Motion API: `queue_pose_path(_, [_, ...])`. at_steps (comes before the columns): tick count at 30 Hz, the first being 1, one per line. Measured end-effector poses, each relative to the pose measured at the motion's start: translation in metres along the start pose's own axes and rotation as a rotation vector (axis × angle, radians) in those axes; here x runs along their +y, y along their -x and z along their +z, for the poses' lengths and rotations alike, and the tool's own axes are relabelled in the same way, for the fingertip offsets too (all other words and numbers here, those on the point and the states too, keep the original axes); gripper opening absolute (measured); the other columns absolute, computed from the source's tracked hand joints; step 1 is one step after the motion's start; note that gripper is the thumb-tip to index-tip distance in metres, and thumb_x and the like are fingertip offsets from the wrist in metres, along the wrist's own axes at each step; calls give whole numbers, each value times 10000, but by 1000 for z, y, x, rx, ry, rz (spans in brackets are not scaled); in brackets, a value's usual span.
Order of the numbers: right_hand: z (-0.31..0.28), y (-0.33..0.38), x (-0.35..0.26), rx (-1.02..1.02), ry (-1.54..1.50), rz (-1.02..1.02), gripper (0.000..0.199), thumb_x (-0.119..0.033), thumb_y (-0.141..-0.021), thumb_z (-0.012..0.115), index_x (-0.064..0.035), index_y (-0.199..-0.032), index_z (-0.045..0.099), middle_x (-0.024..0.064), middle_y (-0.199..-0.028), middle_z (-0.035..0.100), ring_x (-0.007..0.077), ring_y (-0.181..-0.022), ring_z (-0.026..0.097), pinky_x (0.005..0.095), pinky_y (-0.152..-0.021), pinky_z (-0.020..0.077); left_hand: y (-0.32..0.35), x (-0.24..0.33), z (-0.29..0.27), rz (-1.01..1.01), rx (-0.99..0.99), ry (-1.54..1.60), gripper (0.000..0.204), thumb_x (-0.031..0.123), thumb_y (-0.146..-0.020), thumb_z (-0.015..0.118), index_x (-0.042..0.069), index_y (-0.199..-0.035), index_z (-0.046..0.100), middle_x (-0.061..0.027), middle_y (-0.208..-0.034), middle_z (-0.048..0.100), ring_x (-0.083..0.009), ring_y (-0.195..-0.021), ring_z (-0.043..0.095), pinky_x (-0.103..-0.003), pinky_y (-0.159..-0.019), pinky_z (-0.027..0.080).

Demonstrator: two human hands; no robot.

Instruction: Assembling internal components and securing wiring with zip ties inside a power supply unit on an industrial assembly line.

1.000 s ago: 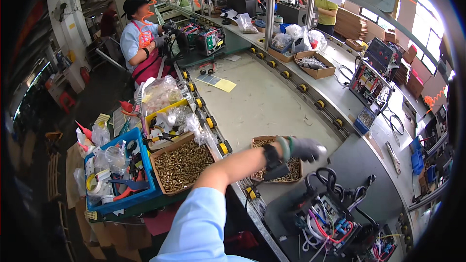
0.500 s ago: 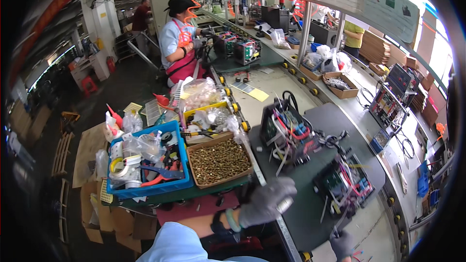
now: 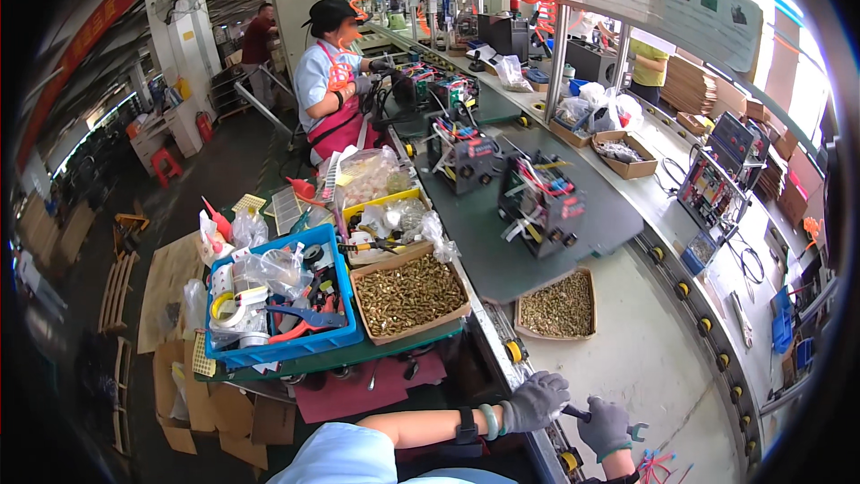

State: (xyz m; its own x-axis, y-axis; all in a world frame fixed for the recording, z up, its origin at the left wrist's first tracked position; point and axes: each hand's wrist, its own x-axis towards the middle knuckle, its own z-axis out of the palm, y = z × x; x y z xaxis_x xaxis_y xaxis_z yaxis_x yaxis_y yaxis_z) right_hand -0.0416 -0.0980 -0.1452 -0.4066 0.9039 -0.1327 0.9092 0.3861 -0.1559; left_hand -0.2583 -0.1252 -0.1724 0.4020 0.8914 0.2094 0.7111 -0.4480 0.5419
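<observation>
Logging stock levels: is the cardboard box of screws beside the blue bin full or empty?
Nearly full. The cardboard box is heaped with brass-coloured screws close to its rim, hiding the bottom; it sits right of the blue bin.

Blue bin (image 3: 345,337) w/ tools beside cardboard screw box (image 3: 408,296).

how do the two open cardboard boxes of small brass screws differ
The larger cardboard box of brass screws sits on the side bench beside the blue plastic crate, heaped nearly full. The smaller cardboard box of brass screws lies on the pale conveyor table, closer to the gloved hands, holding a shallower, duller layer. Both are open, shallow and brown.
</observation>
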Motion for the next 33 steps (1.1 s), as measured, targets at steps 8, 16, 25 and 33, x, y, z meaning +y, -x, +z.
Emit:
queue_pose_path(8, [20,96,71,-26,-49,235,652,-331,-673,778,-79,-1251,611,161,-1351,536,338,-1346,403,501,-1112,305,-14,8,13,-97,-65,-188,333,373,-875,574,75,-1010,638,-145,-1128,608,-301,-1127,540,-459,-970,387])
queue_pose_path(16, [33,192,22,793,-193,328,205,-167,-879,689,-27,-1025,728,179,-770,670,327,-696,678,417,-627,513,-18,7,22,-134,-167,-316,323,410,-889,548,119,-943,676,-128,-983,670,-283,-977,627,-426,-897,419])
queue_pose_path(25, [72,190,43,586,-578,487,145,-71,-835,629,17,-930,695,161,-868,712,272,-817,691,342,-765,517,-16,7,20,-167,-122,-299,302,394,-876,591,137,-996,694,-103,-990,698,-284,-963,659,-431,-903,462])
queue_pose_path(33, [78,197,46,599,-656,533,123,-114,-819,674,-54,-917,719,141,-852,715,309,-822,693,389,-771,525,-14,16,17,-180,-127,-296,306,390,-860,637,147,-1038,693,-103,-1014,700,-299,-980,655,-436,-904,478])
